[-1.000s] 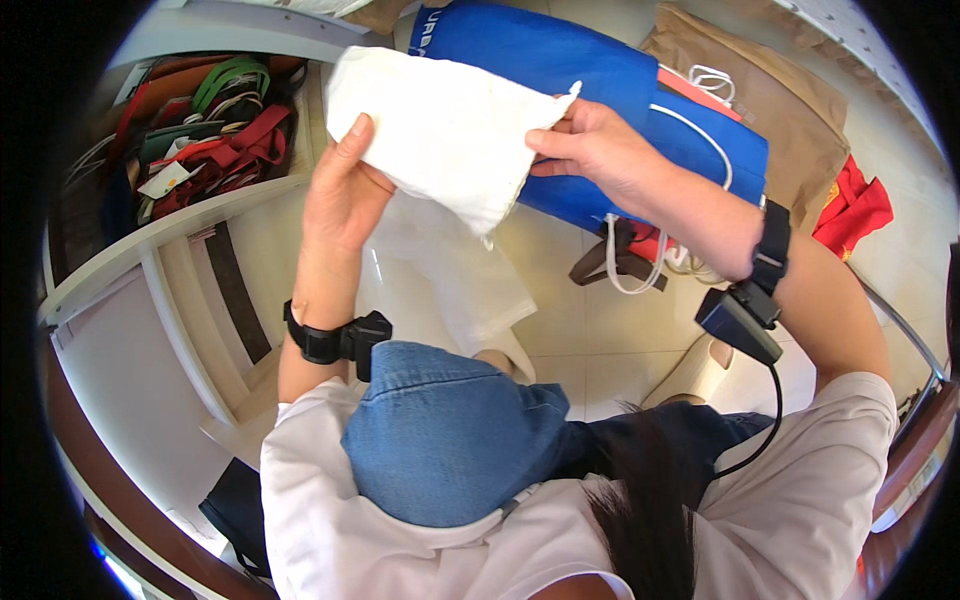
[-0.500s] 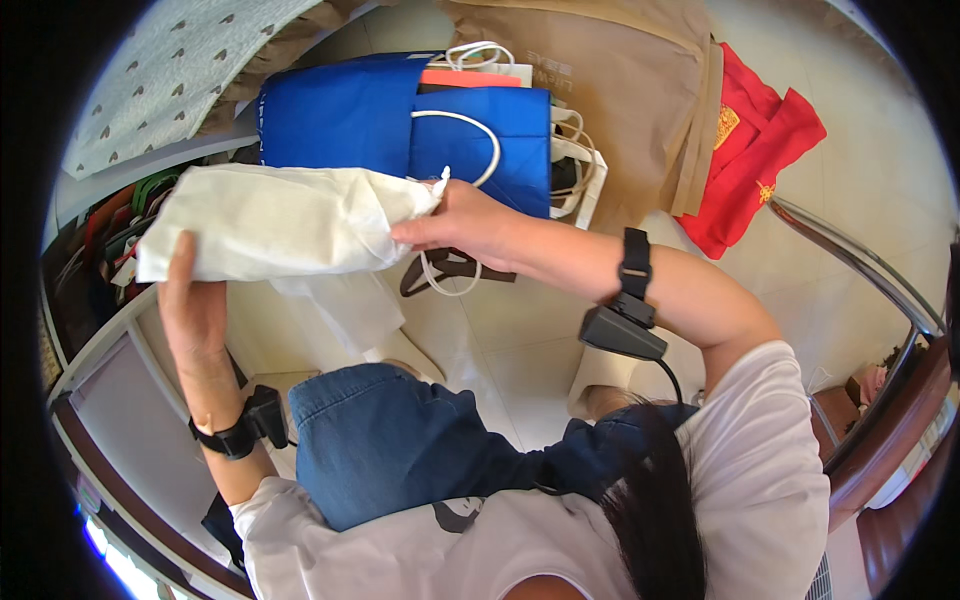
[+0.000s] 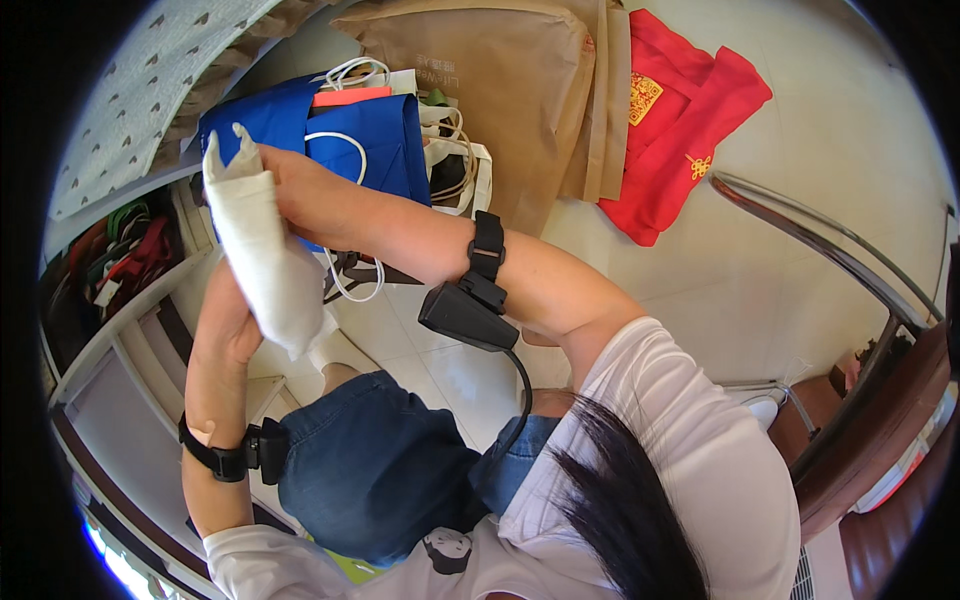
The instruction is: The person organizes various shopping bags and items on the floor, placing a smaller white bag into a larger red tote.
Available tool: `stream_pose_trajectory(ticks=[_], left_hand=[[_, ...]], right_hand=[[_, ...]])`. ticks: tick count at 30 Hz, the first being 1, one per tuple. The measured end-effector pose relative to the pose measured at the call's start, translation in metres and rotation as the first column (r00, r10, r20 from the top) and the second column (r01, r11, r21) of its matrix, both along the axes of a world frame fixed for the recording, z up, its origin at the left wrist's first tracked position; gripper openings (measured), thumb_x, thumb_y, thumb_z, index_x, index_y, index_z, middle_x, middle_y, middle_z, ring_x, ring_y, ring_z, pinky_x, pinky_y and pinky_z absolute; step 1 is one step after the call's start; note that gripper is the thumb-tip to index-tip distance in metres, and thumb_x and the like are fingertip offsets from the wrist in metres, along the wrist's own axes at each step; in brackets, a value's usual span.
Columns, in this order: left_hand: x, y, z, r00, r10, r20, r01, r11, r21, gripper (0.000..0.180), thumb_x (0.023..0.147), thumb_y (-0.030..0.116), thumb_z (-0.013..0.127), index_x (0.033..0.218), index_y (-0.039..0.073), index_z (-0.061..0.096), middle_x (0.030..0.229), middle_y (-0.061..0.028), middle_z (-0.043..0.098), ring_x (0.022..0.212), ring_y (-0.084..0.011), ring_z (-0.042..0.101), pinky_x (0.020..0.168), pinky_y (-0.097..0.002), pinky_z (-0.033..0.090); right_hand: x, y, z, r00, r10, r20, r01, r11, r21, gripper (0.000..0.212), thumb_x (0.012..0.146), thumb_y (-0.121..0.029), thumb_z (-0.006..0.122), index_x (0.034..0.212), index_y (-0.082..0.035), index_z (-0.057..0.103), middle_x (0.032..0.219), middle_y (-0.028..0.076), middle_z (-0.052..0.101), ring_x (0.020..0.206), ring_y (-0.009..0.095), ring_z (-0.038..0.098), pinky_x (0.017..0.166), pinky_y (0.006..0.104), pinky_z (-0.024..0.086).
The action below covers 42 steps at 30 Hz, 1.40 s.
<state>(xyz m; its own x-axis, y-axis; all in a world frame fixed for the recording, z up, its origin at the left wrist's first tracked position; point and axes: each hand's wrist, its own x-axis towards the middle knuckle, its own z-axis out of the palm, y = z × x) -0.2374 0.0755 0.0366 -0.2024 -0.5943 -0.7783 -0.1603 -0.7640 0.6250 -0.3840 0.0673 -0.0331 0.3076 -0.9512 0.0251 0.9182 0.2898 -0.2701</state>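
A white cloth drawstring pouch (image 3: pixel 258 255), filled out by something inside, is held up on the left, its long side nearly upright. Its gathered, tied end with two small tips points away from me. My right hand (image 3: pixel 292 188) grips the pouch near that end, its fingers mostly behind the cloth. Lower down, my left hand (image 3: pixel 230 312) supports the other end from the left and beneath; its fingers are hidden behind the pouch. Just beyond stands a blue paper bag (image 3: pixel 385 150) with white rope handles.
A big brown paper bag (image 3: pixel 500 100) stands behind the blue one, with a red bag (image 3: pixel 680 120) to its right. An open compartment (image 3: pixel 120 255) at left holds folded clothes. A chair with a metal armrest (image 3: pixel 830 240) is at right. Patterned fabric (image 3: pixel 150 100) hangs upper left.
The pouch has turned from lying crosswise to nearly upright and moved slightly left. My right arm has reached farther left with it. The bags appear shifted left as the view turned.
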Motion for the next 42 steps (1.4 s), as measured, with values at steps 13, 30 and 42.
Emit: stream_pose_trajectory(ticks=[13,30,42], left_hand=[[-0.07,0.02,-0.008,0.822,-0.534,0.199,0.567,0.801,-0.193,0.035,0.096,0.035,0.049,0.111,0.003,0.054,0.097,-0.0073,0.062,0.088,-0.0143,0.062,0.076,-0.026,0.049],[-0.031,0.024,-0.026,0.757,-0.642,0.121,0.638,0.687,-0.348,0.031,0.097,0.03,0.049,0.108,0.003,0.057,0.095,-0.0063,0.063,0.088,-0.0132,0.061,0.08,-0.0266,0.048],[0.014,0.033,-0.029,0.868,-0.496,-0.032,0.408,0.747,-0.526,0.028,0.097,0.026,0.05,0.11,0.002,0.056,0.1,-0.0077,0.063,0.092,-0.0142,0.06,0.081,-0.0277,0.048]], right_hand=[[-0.303,0.099,-0.088,-0.203,-0.16,-0.966,0.921,0.305,-0.244,0.079,0.07,-0.016,0.075,0.134,0.004,0.034,0.127,0.023,0.048,0.109,0.03,0.055,0.091,0.0354,0.045],[-0.356,0.153,-0.137,-0.442,0.619,-0.649,0.839,0.542,-0.053,0.042,0.07,-0.033,0.067,0.093,0.002,0.065,0.094,0.024,0.066,0.091,0.037,0.064,0.082,0.0458,0.049],[-0.268,0.152,0.195,-0.738,-0.456,-0.498,0.528,0.069,-0.846,0.012,0.077,-0.005,0.063,0.086,0.002,0.064,0.08,0.005,0.064,0.068,0.012,0.06,0.063,0.0273,0.049]])
